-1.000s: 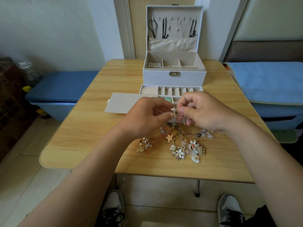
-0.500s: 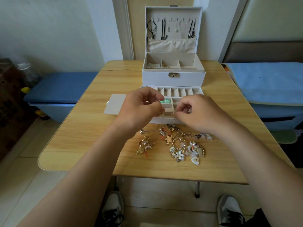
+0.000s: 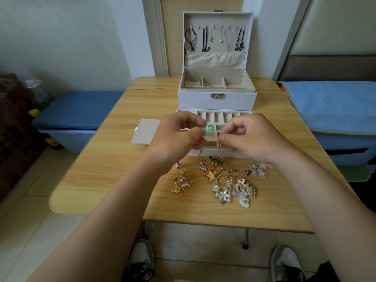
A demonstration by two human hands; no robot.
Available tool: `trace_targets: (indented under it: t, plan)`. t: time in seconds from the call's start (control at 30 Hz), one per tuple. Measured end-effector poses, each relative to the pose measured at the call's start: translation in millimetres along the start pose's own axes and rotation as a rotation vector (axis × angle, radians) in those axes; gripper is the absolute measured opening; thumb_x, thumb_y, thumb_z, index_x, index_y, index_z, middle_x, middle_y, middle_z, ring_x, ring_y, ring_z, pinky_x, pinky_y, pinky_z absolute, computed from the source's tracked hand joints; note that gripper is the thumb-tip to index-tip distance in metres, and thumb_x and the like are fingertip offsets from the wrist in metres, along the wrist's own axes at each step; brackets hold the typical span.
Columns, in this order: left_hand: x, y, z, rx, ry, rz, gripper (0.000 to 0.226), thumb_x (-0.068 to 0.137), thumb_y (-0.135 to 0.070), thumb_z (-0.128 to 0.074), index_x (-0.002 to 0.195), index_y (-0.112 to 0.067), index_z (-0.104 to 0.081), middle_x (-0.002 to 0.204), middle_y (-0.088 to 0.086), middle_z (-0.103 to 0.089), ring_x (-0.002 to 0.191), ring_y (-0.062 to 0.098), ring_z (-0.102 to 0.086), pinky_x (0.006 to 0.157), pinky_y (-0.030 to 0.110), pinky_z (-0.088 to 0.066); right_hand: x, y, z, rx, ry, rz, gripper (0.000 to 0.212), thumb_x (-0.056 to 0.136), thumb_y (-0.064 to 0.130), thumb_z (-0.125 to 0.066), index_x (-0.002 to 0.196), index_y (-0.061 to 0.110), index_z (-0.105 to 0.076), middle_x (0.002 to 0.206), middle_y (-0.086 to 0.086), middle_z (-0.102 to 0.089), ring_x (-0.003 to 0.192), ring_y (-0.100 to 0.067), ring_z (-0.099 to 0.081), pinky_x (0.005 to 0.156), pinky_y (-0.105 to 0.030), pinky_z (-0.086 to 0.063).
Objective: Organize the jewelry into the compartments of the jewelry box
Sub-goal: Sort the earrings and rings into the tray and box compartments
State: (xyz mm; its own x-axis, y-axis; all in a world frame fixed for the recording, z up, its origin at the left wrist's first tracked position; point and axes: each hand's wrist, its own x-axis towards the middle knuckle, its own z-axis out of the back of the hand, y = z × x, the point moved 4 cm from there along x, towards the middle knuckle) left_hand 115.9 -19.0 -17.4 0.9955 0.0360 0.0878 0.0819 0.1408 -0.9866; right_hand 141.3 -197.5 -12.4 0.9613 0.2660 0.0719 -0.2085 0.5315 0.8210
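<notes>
Earrings are hanging from both hands at the centre of the frame. One thin gold earring [image 3: 200, 152] is dangling just below the curled fingers [image 3: 194, 137] of the left hand [image 3: 177, 139], which are pinching its hook. A second earring [image 3: 221, 152] is dangling the same way from the pinching fingertips [image 3: 226, 137] of the right hand [image 3: 252, 139]. Both pieces are hovering over the lower edge of a white divided tray [image 3: 211, 153]. A green piece [image 3: 209, 128] is lying in one tray compartment, just above the fingertips in the frame. Below the hands, a loose pile of jewelry [image 3: 225, 182] is lying on the wooden table [image 3: 105, 169], apart from the tray. Above the tray, the jewelry box [image 3: 234, 101] is standing open, with necklaces [image 3: 204, 39] hanging inside its raised lid. A flat beige panel [image 3: 145, 132] is lying left of the tray, partly under the left hand.
</notes>
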Motion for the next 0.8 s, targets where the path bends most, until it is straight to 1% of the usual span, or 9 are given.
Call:
trace_targets:
  t: [0.07,0.13,0.23,0.3,0.37,0.53,0.67,0.73,0.8]
  plan:
    - [0,1,-3,-0.034,0.024,0.016,0.013,0.089,0.005,-0.064,0.093,-0.006,-0.069,0.084,0.011,-0.065,0.07,0.021,-0.067,0.068,0.031,-0.057,0,0,3,0.103,-0.006,-0.025,0.004,0.086,0.012,-0.075,0.084,0.011,-0.072,0.068,-0.003,-0.074,0.062,-0.014,-0.07,0.05,-0.025,-0.048]
    - [1,2,-6,-0.067,0.048,0.032,0.012,0.088,0.003,-0.067,0.094,-0.007,-0.071,0.086,0.012,-0.067,0.071,0.021,-0.067,0.069,0.032,-0.057,-1,0,4,0.183,-0.013,-0.037,0.004,0.086,0.008,-0.075,0.085,0.009,-0.071,0.064,-0.001,-0.072,0.06,-0.012,-0.069,0.048,-0.028,-0.045]
    - [1,1,-9,-0.111,0.076,0.046,0.013,0.088,0.002,-0.068,0.098,-0.005,-0.072,0.09,0.017,-0.069,0.073,0.022,-0.068,0.072,0.033,-0.058,-1,2,5,0.249,-0.029,-0.021,0.006,0.083,0.005,-0.077,0.086,0.006,-0.071,0.062,-0.002,-0.071,0.056,-0.011,-0.067,0.047,-0.028,-0.049]
    - [1,-1,-12,-0.141,0.086,0.055,0.014,0.088,0.003,-0.068,0.101,-0.003,-0.071,0.097,0.024,-0.07,0.074,0.023,-0.069,0.073,0.034,-0.059,0,2,5,0.28,-0.04,-0.005,0.008,0.082,0.003,-0.077,0.087,0.003,-0.071,0.064,-0.006,-0.072,0.057,-0.014,-0.068,0.046,-0.028,-0.052]
    - [0,-3,-15,-0.162,0.096,0.059,0.014,0.088,0.002,-0.068,0.099,-0.005,-0.072,0.1,0.025,-0.07,0.073,0.022,-0.069,0.072,0.033,-0.059,0,2,5,0.308,-0.052,0.003,0.009,0.082,0.001,-0.077,0.088,0.0,-0.071,0.067,-0.012,-0.072,0.058,-0.018,-0.069,0.048,-0.029,-0.054]
    - [5,-4,-21,-0.178,0.106,0.059,0.015,0.087,0.002,-0.068,0.095,-0.01,-0.073,0.095,0.022,-0.072,0.075,0.025,-0.07,0.072,0.034,-0.058,0,2,5,0.319,-0.109,0.023,0.007,0.082,0.0,-0.077,0.085,0.003,-0.072,0.069,-0.018,-0.072,0.058,-0.021,-0.07,0.048,-0.029,-0.055]
    - [8,-5,-26,-0.173,0.126,0.042,0.028,0.086,0.004,-0.069,0.108,-0.012,-0.071,0.091,0.014,-0.071,0.076,0.024,-0.071,0.072,0.033,-0.059,1,0,7,0.308,-0.124,0.01,0.012,0.082,0.001,-0.078,0.083,0.002,-0.066,0.063,-0.013,-0.07,0.053,-0.02,-0.067,0.049,-0.032,-0.057]
    - [9,-7,-29,-0.162,0.141,0.031,0.032,0.086,0.005,-0.068,0.111,-0.015,-0.07,0.09,0.012,-0.07,0.075,0.023,-0.071,0.072,0.031,-0.058,1,-2,9,0.312,-0.126,0.002,0.015,0.082,0.0,-0.078,0.079,0.005,-0.064,0.06,-0.01,-0.069,0.051,-0.019,-0.065,0.051,-0.034,-0.058]
    - [12,-8,-31,-0.153,0.16,0.03,0.032,0.087,0.005,-0.068,0.112,-0.014,-0.071,0.087,0.009,-0.069,0.075,0.021,-0.071,0.071,0.029,-0.058,3,-3,11,0.309,-0.112,-0.006,0.015,0.082,0.0,-0.077,0.077,0.006,-0.065,0.06,-0.011,-0.069,0.053,-0.022,-0.065,0.053,-0.035,-0.057]
